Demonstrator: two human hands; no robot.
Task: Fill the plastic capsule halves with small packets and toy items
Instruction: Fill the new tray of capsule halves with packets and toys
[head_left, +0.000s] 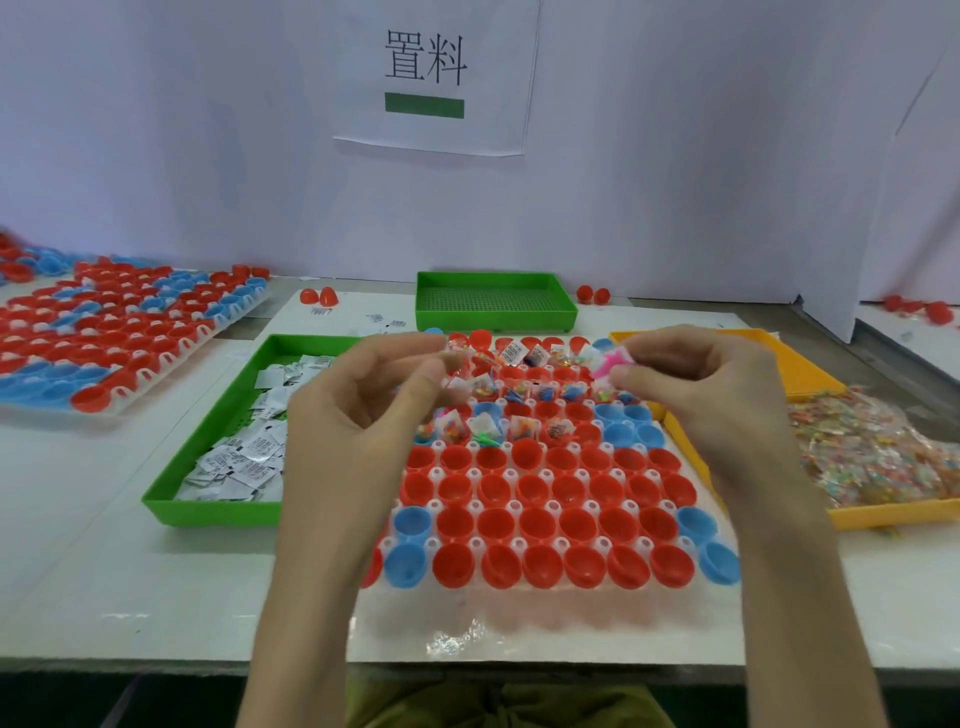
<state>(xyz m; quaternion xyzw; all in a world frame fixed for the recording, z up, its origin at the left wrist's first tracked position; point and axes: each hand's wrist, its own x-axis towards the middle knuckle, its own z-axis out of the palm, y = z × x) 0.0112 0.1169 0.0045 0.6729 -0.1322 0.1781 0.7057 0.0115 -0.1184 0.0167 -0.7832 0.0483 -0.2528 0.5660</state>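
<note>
left hand pinches a clear packet, right hand a pink toy; empty cups lie below both, nearer rows

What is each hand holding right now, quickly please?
Left hand: pinches a small clear packet.
Right hand: pinches a pink toy.

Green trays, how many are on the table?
2. One green tray sits left of the capsule rack, holding white packets; the second green tray stands behind it. The left hand and right hand may hide more.
</note>
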